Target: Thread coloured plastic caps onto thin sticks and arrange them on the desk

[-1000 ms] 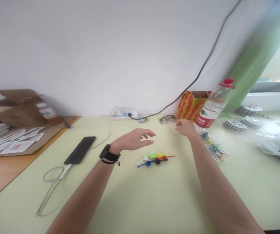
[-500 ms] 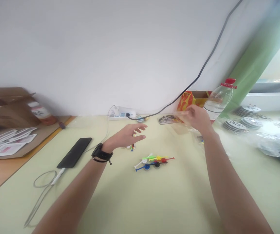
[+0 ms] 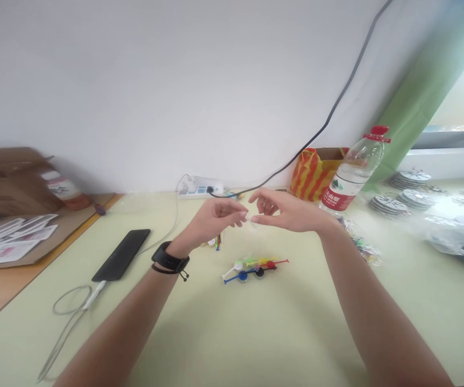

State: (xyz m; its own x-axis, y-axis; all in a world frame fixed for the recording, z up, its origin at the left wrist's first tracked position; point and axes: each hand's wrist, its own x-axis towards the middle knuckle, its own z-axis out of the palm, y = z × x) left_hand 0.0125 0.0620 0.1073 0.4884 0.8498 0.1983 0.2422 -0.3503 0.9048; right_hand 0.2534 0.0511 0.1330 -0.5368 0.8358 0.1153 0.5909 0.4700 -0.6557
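Note:
Over the middle of the table, my left hand (image 3: 221,217), with a black watch (image 3: 170,258) on its wrist, pinches the edge of a thin clear plastic bag (image 3: 253,223), which is faint and hard to make out. Facing it closely, my right hand (image 3: 282,209) has its thumb and bent fingers apart at the bag's other side. Below both hands lies a cluster of small coloured plastic pieces (image 3: 256,267), thin sticks with round discs in white, green, yellow, red, blue and black. A few more coloured pieces (image 3: 218,243) show partly behind my left hand.
A large water bottle (image 3: 350,180) and a red-yellow striped bag (image 3: 310,174) stand at the back right, near stacked discs (image 3: 388,206) and clear packets (image 3: 363,247). Leftward lie a black phone (image 3: 122,255) with its cable, cards (image 3: 18,239) and a cardboard box (image 3: 12,180). A power strip (image 3: 199,187) sits by the wall.
My right hand has come left from beside the bottle with the clear bag, towards my left hand. My left hand's spread fingers have closed to a pinch on the bag.

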